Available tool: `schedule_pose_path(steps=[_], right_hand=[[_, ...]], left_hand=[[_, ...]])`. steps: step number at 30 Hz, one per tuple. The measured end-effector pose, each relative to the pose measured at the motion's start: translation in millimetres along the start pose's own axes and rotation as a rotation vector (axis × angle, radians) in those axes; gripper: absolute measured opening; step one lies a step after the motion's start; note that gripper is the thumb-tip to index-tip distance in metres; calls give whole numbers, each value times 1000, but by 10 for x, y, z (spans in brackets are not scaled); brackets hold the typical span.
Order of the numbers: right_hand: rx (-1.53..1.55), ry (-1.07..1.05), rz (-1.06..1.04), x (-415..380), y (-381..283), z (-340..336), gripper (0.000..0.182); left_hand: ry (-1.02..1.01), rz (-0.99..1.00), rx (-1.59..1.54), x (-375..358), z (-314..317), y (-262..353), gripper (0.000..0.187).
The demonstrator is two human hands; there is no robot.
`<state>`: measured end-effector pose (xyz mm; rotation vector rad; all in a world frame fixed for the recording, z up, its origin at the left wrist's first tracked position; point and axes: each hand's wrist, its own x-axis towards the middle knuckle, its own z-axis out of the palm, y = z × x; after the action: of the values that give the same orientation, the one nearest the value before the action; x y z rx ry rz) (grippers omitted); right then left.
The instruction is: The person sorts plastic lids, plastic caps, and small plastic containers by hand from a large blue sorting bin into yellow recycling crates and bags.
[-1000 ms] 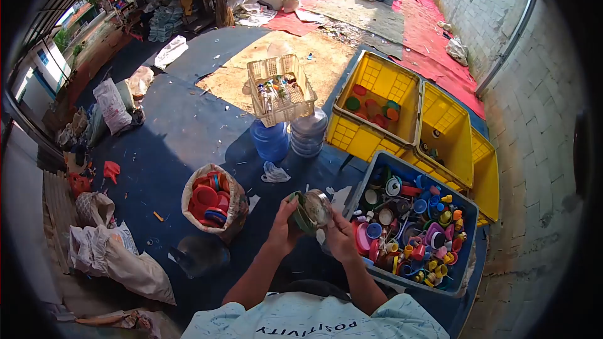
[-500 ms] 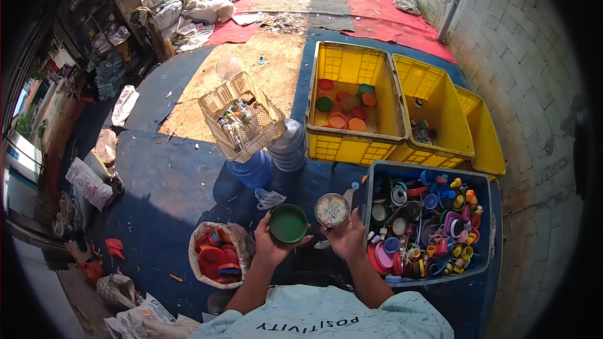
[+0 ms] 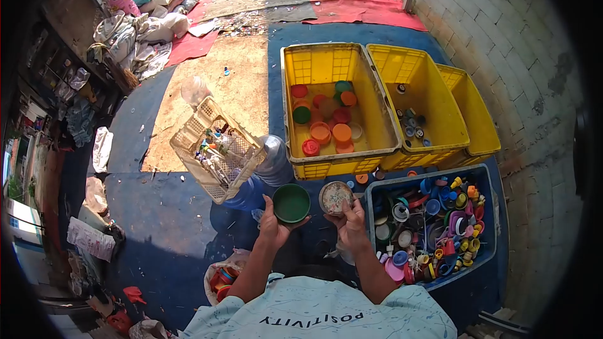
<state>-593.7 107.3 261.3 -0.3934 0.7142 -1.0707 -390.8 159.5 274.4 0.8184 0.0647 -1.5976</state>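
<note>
My left hand (image 3: 272,226) holds a green round lid (image 3: 291,203) with its hollow side facing up, fingers curled under and around the rim. Beside it, my right hand (image 3: 352,223) grips a whitish round lid (image 3: 335,198) with a speckled, worn face, thumb at its lower edge. A narrow gap separates the two lids. Close to my right hand stands a grey-blue crate (image 3: 369,213) full of mixed coloured caps and lids. Beyond both hands is a yellow bin (image 3: 345,168) with red, orange and green lids on its floor.
A second yellow bin (image 3: 421,159) holds small caps; a third (image 3: 482,144) stands right of it. At left, a beige basket (image 3: 196,174) of small items rests on large water jugs (image 3: 273,157). A sack (image 3: 210,281) of red lids sits near my left forearm. A block wall (image 3: 490,37) runs along the right.
The camera view has shifted, so the bins sit further left and the sack lower. Both lids remain in my hands; the whitish one is now tilted, with my right fingers closer around its lower edge.
</note>
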Motion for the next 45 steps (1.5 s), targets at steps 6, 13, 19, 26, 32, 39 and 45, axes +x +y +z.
schedule_pose_path(steps=[6, 13, 19, 26, 32, 39, 45], right_hand=[[51, 84, -69, 829, -61, 278, 42], [57, 315, -134, 1786, -285, 692, 32], [65, 401, -73, 2410, -318, 486, 24], [204, 344, 7, 3130, -476, 254, 23], [222, 182, 57, 4088, -843, 223, 33], [-298, 591, 229, 4662, -649, -165, 68], [-181, 445, 290, 4151, -396, -457, 52]], left_hand=[[-110, -128, 23, 834, 165, 458, 55], [-170, -240, 40, 2061, 537, 1077, 50], [-124, -320, 24, 2745, 842, 1268, 45], [31, -331, -79, 3385, 997, 1252, 48], [-68, -192, -64, 4151, 1442, 1444, 51], [320, -267, 90, 4570, 1288, 1283, 104], [379, -232, -3, 4044, 1053, 1030, 43]])
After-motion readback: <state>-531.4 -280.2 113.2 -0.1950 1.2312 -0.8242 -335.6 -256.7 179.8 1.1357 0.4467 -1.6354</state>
